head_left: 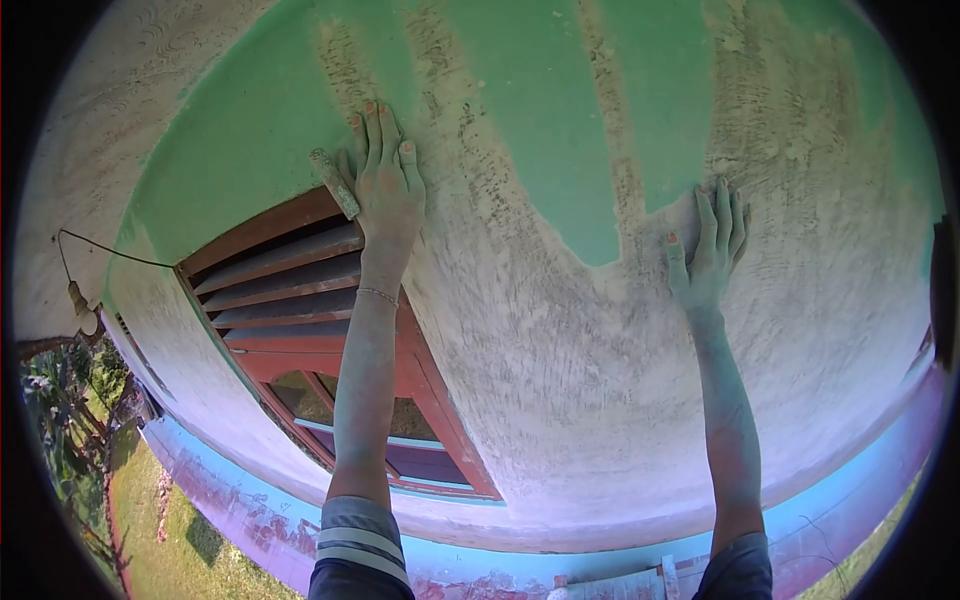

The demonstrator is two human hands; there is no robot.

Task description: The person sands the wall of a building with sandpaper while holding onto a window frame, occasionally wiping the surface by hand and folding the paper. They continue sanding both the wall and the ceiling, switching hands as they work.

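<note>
Both my hands reach up to a wall [560, 120] of green paint with bare, rough pale streaks through it. My left hand [388, 190] lies against the wall above the window's upper corner, its dusty fingers stretched upward. A short, dust-coated, stick-like piece [335, 183] sits beside its little-finger side, tilted, its lower end near the wrist. I cannot tell whether that hand holds it. Farther right, my right hand [708, 250] rests with fingers extended and thumb apart on the pale patch, just below the green edge. Pale dust covers both forearms.
Below my left hand is a red-brown window frame [440, 390] with slanted louvres [285, 275]. A bulb holder [80, 305] hangs from a black wire at the left. A blue ledge [480, 560] runs along the bottom. Grass [190, 530] and plants [60, 400] lie lower left.
</note>
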